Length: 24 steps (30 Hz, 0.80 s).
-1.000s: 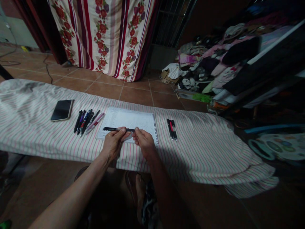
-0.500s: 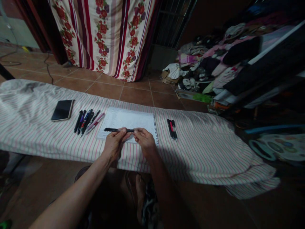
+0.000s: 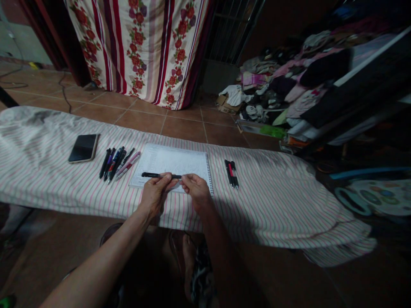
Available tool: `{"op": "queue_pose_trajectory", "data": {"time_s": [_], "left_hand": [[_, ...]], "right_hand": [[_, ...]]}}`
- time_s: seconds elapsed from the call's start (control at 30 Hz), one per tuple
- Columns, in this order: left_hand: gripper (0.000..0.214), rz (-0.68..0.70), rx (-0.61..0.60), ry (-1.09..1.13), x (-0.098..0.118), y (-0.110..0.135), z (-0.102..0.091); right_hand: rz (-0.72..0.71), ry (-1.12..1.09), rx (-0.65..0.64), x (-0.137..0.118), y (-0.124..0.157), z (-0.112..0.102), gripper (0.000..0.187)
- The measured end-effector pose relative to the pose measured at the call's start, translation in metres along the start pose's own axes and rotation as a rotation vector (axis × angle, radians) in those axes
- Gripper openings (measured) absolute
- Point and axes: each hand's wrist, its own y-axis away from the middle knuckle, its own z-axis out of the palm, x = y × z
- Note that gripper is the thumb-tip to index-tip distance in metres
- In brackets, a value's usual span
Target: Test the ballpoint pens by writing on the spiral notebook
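Observation:
A black pen [image 3: 150, 175] lies level between my two hands, above the near part of a white spiral notebook [image 3: 176, 156]. My left hand [image 3: 156, 189] is closed round the pen's middle with thumb and fingers. At the pen's right end, the fingertips of my right hand [image 3: 195, 188] pinch together; the tip itself is hidden by them. Left of the notebook is a bunch of several pens [image 3: 117, 164], dark ones and a pink one. To its right, a few more pens [image 3: 231, 173], black and red, lie side by side.
A dark-screened phone [image 3: 84, 148] rests at the left on the striped cloth [image 3: 272, 205] covering the long table. Beyond stand a floral curtain [image 3: 138, 51] and a heap of clothes [image 3: 282, 81]. My feet are below the near edge.
Both hands stay at nearly the same place with the pen between them. The pen and my right fingertips have shifted very slightly to the right.

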Motion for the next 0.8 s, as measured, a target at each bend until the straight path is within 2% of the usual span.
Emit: {"op": "queue_pose_trajectory", "data": {"time_s": [0.17,0.33,0.53,0.67,0.8], "left_hand": [[0.007,-0.01,0.012,0.017,0.0015,-0.0016,0.0011],[0.009,-0.017,0.039,0.012,0.0064,0.0007,0.0042],[0.012,-0.016,0.008,-0.037,0.0059,0.0039,0.0045],[0.009,-0.006,0.043,0.005,0.0055,0.001,0.0029],[0.008,0.005,0.078,0.038,0.0066,-0.0028,0.0012]], "right_hand": [[-0.009,-0.077,-0.062,0.0007,0.0005,0.0012,0.032],[0.094,-0.045,-0.023,-0.006,0.0047,0.0027,0.037],[0.009,0.077,0.012,-0.0041,0.0034,0.0009,0.038],[-0.008,0.029,0.05,-0.0021,-0.001,-0.0001,0.035],[-0.005,-0.043,0.025,-0.0044,-0.0006,0.0012,0.035]]}}
